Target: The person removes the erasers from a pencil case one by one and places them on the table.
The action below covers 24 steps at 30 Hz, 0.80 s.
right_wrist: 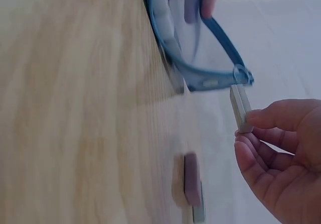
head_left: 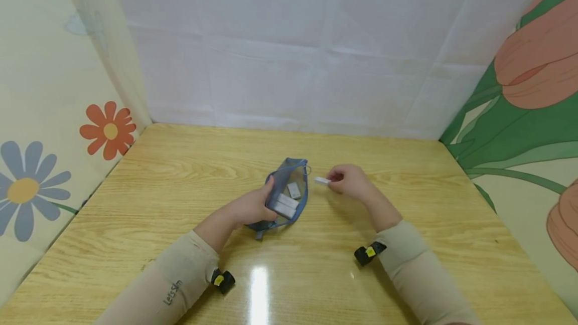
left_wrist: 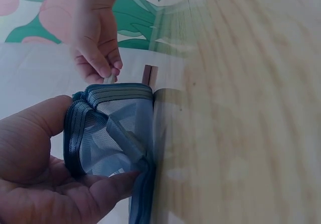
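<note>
Centre frame, the left hand (head_left: pixel 248 208) grips the pouch (head_left: pixel 303 203), seemingly to hold its mouth wide; just right of it, the right hand (head_left: pixel 354 183) pinches a white block (head_left: pixel 321 180) by one end!

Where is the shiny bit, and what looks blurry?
Head view: white glare streaks the yellow wood-grain table, low in the picture; left wrist view: the table's grain looks smeared; right wrist view: the blue-edged mesh pouch looks soft, and a shadow sits beside a brownish-pink rectangular block.
</note>
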Each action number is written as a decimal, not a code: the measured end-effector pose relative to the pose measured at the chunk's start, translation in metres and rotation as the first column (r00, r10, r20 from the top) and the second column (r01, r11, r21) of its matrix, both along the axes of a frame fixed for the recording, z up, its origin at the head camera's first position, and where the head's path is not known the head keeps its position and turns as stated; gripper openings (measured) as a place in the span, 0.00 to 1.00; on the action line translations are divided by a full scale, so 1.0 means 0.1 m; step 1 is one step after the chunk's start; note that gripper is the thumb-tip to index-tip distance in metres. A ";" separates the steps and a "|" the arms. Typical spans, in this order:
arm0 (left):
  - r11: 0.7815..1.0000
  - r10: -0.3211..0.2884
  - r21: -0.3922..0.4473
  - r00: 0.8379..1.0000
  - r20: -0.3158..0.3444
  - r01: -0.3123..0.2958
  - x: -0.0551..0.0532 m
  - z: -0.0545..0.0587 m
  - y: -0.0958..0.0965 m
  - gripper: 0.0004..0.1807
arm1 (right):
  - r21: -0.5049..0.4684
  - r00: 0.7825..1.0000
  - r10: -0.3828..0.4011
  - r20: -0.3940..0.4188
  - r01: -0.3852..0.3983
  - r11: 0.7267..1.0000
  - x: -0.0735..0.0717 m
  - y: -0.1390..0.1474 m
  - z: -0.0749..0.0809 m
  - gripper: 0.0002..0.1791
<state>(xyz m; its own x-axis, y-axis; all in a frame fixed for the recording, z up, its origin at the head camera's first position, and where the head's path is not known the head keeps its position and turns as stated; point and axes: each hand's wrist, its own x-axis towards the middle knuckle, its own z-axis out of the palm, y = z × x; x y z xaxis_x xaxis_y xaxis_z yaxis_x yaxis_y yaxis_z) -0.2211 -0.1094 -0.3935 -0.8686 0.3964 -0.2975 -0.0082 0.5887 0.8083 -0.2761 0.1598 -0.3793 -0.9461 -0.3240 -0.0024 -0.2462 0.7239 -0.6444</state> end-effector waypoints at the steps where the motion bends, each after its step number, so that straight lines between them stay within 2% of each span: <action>1: 1.000 0.002 -0.001 1.000 0.000 -0.002 0.00 0.00 0.00 0.56 | 0.000 1.000 -0.022 0.008 0.022 1.000 -0.02 0.05 0.00 0.05; 5: 1.000 -0.001 0.000 1.000 -0.005 0.001 0.01 0.01 0.00 0.56 | 0.008 0.996 -0.086 0.012 0.086 0.996 -0.08 0.22 -0.03 0.05; 11: 1.000 -0.004 -0.013 1.000 -0.018 0.004 0.00 0.00 0.00 0.56 | 0.022 0.994 -0.102 -0.038 0.103 0.994 -0.16 0.42 -0.11 0.05; 24: 1.000 0.000 -0.031 1.000 -0.021 0.000 0.02 0.02 0.01 0.55 | 0.081 0.987 -0.160 -0.005 0.159 0.984 -0.16 0.50 -0.20 0.04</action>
<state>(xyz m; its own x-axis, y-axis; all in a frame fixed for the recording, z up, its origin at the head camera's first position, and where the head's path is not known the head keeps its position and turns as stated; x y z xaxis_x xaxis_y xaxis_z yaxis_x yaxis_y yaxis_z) -0.2191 -0.1087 -0.3913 -0.8746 0.3874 -0.2915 0.0084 0.6133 0.7898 -0.2920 0.2101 -0.3990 -0.9856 -0.1676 -0.0239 -0.1225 0.8033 -0.5828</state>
